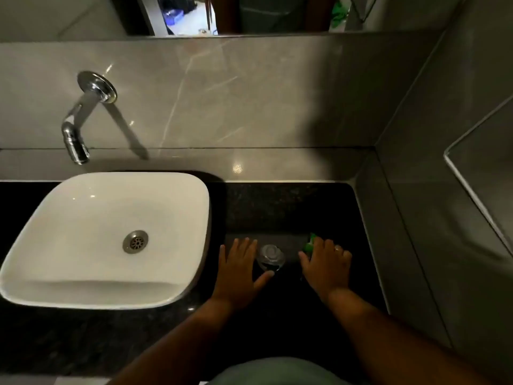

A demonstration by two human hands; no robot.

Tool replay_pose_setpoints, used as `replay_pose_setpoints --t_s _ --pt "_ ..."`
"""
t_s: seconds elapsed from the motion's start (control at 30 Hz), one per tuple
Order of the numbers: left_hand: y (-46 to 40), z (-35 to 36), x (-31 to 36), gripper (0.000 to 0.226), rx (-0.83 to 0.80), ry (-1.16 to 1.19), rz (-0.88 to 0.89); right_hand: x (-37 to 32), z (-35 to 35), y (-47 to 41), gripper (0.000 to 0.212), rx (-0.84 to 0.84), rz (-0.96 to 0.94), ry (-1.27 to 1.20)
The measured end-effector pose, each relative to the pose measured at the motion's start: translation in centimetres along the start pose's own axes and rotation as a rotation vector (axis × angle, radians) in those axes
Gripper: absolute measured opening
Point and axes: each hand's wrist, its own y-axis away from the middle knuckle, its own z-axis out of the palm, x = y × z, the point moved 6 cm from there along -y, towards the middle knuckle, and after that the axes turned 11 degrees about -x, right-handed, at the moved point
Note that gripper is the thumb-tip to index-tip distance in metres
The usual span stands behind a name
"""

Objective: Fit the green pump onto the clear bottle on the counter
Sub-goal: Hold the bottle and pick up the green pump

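The clear bottle [270,257] stands upright on the table [277,207] between the hands, its mouth uncapped. The left hand [238,269] lies spread just beside the bottle with nothing in it, thumb near its base; the right hand [326,266] covers the green pump [309,243], though a closed grasp cannot be confirmed. Judged step: pump pickup; the next move calls for steadying the bottle and lowering the pump into its mouth.

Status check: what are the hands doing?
Left hand open beside bottle. Right hand over green pump, grip unclear. Pump not fitted. Nothing blocking.
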Motion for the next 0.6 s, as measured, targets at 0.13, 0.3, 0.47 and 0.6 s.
replay_pose_setpoints --t_s 0.13,0.3,0.47,0.6 --pt "-1.9 0.0 -0.8 0.100 -0.071 0.229 0.022 1.4 0.8 -1.8 0.052 -0.115 0.189 -0.183" --pt "-3.7 1.4 -1.6 0.079 -0.193 0.424 0.032 1.4 1.8 -3.9 0.049 -0.260 0.262 -0.309" --pt "-4.5 2.1 -1.8 0.057 -0.241 0.512 0.025 1.3 2.4 -5.7 0.042 -0.284 0.251 -0.360" --pt "-5.2 1.7 -2.3 0.071 -0.270 0.488 0.006 1.4 2.4 -6.7 0.031 -0.298 0.255 -0.475"
